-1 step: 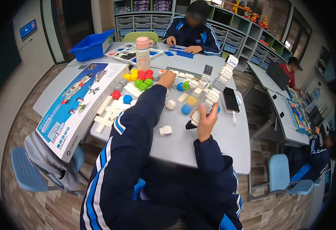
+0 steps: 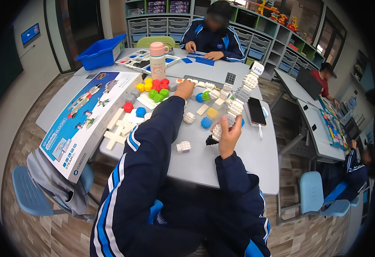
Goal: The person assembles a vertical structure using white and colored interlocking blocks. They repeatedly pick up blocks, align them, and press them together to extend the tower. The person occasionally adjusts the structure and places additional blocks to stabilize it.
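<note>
My right hand (image 2: 228,136) is wrapped around a tall, tilted column of studded blocks (image 2: 244,92), mostly white with grey ones partway up. At its upper end is a white block with markings, and a black piece (image 2: 212,140) shows at its lower end. Stretched out over the table, my left hand (image 2: 185,89) is at a row of small white and orange blocks (image 2: 201,82). Its fingertips are mostly hidden behind the hand. Between my arms lie a round white block (image 2: 188,118) and another white block (image 2: 183,147). Blue (image 2: 206,122) and yellow (image 2: 212,113) blocks sit beside the column.
Red, green, yellow and grey blocks (image 2: 158,95) cluster left of my left hand, near white beams (image 2: 115,137). A pink-topped bottle (image 2: 158,62), sorting tray (image 2: 132,64), blue bin (image 2: 99,53) and large box (image 2: 84,115) stand around them. A phone (image 2: 256,110) lies right. Another person (image 2: 213,36) sits opposite.
</note>
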Tool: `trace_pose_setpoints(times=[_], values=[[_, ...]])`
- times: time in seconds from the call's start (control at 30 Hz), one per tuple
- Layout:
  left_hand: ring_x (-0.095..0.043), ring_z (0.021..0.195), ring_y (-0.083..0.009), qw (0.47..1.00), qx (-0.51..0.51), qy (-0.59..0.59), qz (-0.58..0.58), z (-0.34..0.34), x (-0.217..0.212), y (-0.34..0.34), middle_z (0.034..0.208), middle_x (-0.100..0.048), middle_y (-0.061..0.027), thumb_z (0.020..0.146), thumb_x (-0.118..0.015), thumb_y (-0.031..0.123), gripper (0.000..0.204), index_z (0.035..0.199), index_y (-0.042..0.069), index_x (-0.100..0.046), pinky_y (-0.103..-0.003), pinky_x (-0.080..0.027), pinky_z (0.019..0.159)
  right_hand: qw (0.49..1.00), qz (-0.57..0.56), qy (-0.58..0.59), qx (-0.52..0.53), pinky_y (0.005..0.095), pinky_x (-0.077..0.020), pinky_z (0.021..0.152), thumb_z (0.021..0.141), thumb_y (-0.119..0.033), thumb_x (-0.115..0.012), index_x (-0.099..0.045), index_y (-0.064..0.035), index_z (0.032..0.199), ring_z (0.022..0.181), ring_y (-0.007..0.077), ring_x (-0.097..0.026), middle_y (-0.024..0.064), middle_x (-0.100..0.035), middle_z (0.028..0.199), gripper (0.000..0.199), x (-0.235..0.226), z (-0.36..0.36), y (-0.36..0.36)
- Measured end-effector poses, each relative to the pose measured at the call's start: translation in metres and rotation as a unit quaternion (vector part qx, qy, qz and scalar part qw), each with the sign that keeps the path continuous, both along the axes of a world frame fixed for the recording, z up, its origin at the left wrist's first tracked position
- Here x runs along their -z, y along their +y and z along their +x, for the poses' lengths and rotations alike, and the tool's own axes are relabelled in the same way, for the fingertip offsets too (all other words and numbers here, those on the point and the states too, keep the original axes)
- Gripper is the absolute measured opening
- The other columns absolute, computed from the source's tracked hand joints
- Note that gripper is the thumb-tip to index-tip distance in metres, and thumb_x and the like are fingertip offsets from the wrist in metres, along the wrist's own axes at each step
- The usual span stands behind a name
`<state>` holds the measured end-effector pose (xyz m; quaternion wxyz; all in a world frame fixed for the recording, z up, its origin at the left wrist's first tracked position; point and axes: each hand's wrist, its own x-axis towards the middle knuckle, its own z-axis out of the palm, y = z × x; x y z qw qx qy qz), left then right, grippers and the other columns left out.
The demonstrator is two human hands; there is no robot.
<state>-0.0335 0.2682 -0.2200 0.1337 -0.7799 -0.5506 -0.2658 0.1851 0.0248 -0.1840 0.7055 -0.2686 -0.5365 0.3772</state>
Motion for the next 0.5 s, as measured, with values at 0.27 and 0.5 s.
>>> trace_pose_setpoints(times=[0.27, 0.5], values=[[-0.069, 0.090, -0.0384, 0.995, 0.040, 0.065, -0.058, 0.005, -0.006, -0.021, 0.094, -0.069, -0.0235, 0.080, -0.070, 0.010, 0.013, 0.089, 0.000, -0.071, -0.046, -0.056, 0.081, 1.000, -0.003, -0.007, 0.018, 0.0274, -0.0514, 0.062, 0.097, -0.015, -0.065, -0.048, 0.0030, 0.116, 0.073, 0.0107, -0.061, 0.0114, -0.064, 0.099, 0.031, -0.001, 0.001, -0.002], [-0.068, 0.093, -0.0399, 0.981, 0.087, 0.068, -0.162, 0.000, -0.033, -0.082, 0.097, -0.069, -0.0229, 0.075, -0.069, 0.003, 0.017, 0.091, -0.002, -0.069, -0.045, -0.055, 0.084, 0.999, 0.005, -0.040, -0.012, 0.0285, -0.0529, 0.054, 0.100, -0.016, -0.060, -0.045, 0.0004, 0.124, 0.061, 0.0134, -0.061, 0.0082, -0.062, 0.089, 0.032, 0.005, -0.001, 0.001]])
